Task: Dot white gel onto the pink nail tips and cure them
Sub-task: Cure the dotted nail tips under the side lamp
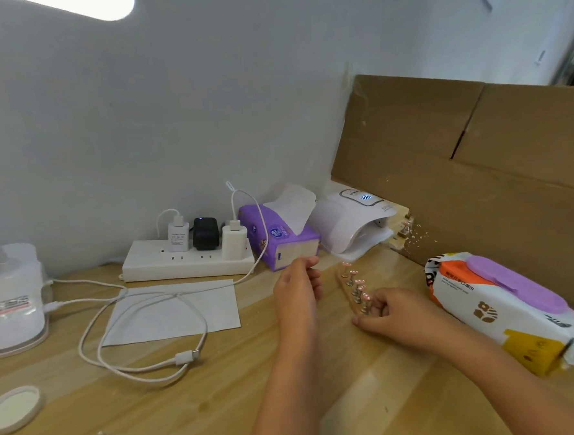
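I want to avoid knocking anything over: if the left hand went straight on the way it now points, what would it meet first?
Probably the purple tissue box, just beyond the left hand, though depth is unclear. The right hand grips the wooden strip, off that line.

Left grip (pixel 296 287) and right grip (pixel 395 311) are bare, as are both forearms (pixel 288 368).

Head-worn view, forward and down, near desk (pixel 357 401)

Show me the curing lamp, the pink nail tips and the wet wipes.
curing lamp (pixel 343 220), head view, white top shell.
pink nail tips (pixel 359 282), head view, middle of the row.
wet wipes (pixel 514 280), head view, purple lid.
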The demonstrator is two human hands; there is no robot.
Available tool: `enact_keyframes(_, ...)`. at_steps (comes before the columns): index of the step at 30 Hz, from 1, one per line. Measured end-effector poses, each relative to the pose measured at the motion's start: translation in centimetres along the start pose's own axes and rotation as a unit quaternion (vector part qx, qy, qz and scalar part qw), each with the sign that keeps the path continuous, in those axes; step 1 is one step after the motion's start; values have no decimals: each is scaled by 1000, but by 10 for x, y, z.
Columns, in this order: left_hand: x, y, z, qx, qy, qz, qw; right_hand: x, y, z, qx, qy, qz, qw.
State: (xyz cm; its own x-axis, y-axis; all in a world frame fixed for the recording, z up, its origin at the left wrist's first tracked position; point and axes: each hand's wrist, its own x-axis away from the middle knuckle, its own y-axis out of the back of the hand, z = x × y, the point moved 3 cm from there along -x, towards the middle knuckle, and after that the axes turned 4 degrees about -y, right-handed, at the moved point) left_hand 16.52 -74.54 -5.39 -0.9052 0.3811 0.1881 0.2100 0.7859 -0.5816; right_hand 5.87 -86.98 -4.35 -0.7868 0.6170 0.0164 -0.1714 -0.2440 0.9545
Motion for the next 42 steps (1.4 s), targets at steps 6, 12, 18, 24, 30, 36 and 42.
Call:
enact_keyframes(6, -1, -1, 2, 5, -4, 3, 1000, -2, 8, -30, -61, -13, -69, 996)
enact_keyframes(12, -2, -3, 6, -5, -21, 6, 1000, -52, 25, -31, -89, -59, -166, 980)
enact_keyframes(18, -6, -5, 9, -24, -44, 7, 999, -112, 9, -21, -89, -107, -157, 978)
enact_keyframes(24, -8, -4, 9, -22, -46, 4, 999, -129, 14, -11, -302, -79, -181, 933)
enact_keyframes(30, -5, -6, 8, -28, -49, 5, 998, -126, 0, -25, -516, -92, -207, 826)
enact_keyframes(36, -2, -7, 9, -48, -66, 8, 997, -116, 56, 13, -412, 58, -411, 811)
enact_keyframes(42, -6, -4, 13, -58, -80, 16, 995, -182, 58, 15, -61, 1, -269, 961)
